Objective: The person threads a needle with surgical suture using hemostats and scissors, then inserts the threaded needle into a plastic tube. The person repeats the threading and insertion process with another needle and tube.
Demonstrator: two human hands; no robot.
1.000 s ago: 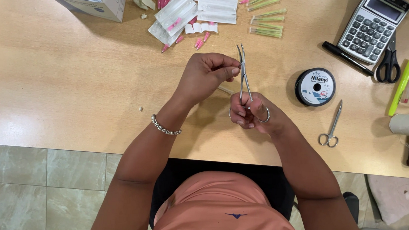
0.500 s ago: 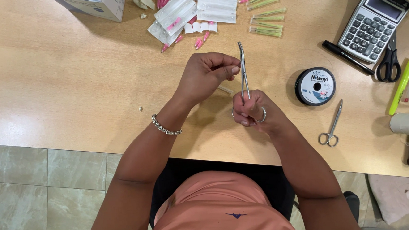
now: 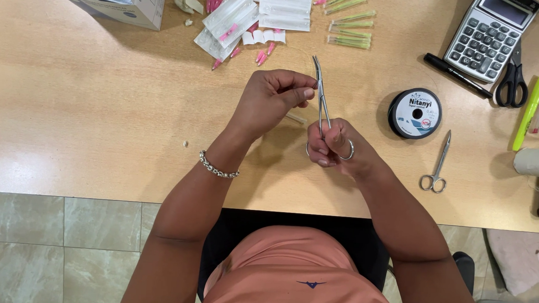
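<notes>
I see my right hand closed around the ring handles of slim, silver metal forceps, fingers threaded through the loops, tips pointing away from me above the light wooden tabletop. My left hand, with a silver beaded bracelet at its wrist, has its fingers curled, fingertips pinched right beside the forceps' shaft; whether they grip anything I cannot tell. A black spool of thread sits near to the right, small silver scissors just beyond it. Pink-capped packaged needles lie further up.
</notes>
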